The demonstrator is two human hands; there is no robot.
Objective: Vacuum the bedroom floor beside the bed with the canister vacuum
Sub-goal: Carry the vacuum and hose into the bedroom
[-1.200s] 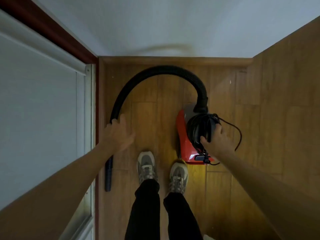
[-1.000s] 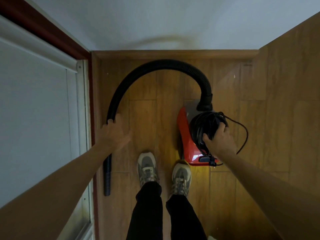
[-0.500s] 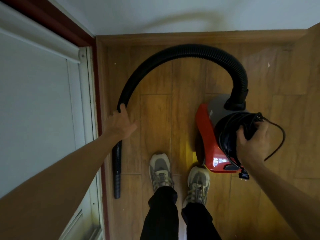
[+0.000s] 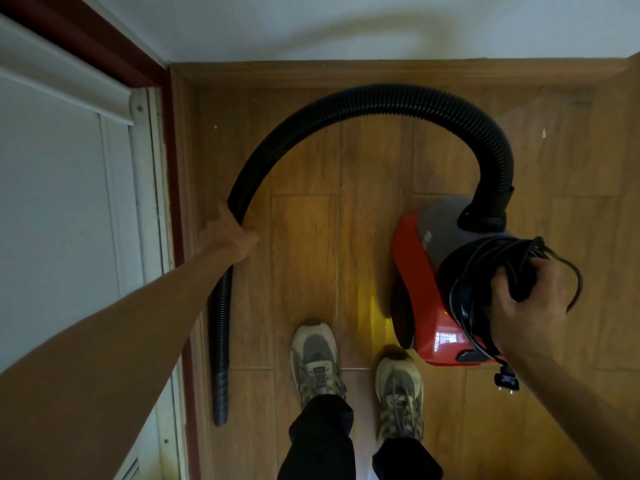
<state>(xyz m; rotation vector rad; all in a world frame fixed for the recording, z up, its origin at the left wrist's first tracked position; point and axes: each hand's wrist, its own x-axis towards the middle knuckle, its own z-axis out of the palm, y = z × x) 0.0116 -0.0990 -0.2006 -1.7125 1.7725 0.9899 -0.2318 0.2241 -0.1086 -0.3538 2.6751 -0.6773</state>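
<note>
A red and grey canister vacuum hangs above the wooden floor at the right. My right hand grips its top together with the coiled black power cord; the plug dangles below my wrist. A black ribbed hose arches from the canister's front over to the left. My left hand grips the hose where it turns downward, and the hose's free end hangs beside the door frame.
A white door or panel with a dark red frame lines the left side. A wooden skirting and white wall close the far end. Wood panelling rises at the right. My two shoes stand on the floor.
The view has closed in and the vacuum and my right hand have shifted right and nearer. My left hand keeps its hold on the hose.
</note>
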